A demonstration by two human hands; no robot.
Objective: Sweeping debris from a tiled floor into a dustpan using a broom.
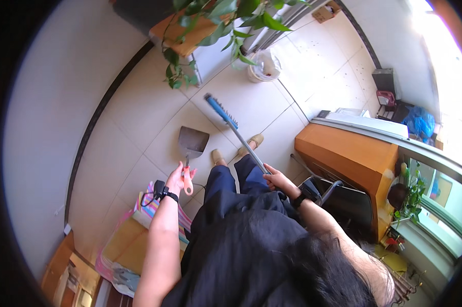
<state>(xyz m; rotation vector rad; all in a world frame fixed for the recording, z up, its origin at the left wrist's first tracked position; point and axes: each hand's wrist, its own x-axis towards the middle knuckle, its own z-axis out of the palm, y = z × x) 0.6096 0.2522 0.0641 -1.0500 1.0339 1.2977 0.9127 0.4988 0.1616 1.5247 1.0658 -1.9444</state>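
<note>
My left hand (181, 177) is closed around the pink handle of a grey dustpan (193, 141), whose pan is over the tiled floor ahead of my feet. In my right hand (276, 179) is the grey pole of a broom with a blue head (221, 111) and dark bristles. The broom slants forward and left, and its head lies beyond the dustpan, apart from it. Whether the bristles touch the floor I cannot tell. Black straps with small devices are on both my wrists.
A lined waste bin (264, 68) stands ahead, near a leafy potted plant's hanging vines (211, 27). To the right are an orange wooden cabinet (342, 153) and a black chair (346, 203). A striped cloth (150, 207) covers something at left, near the wall.
</note>
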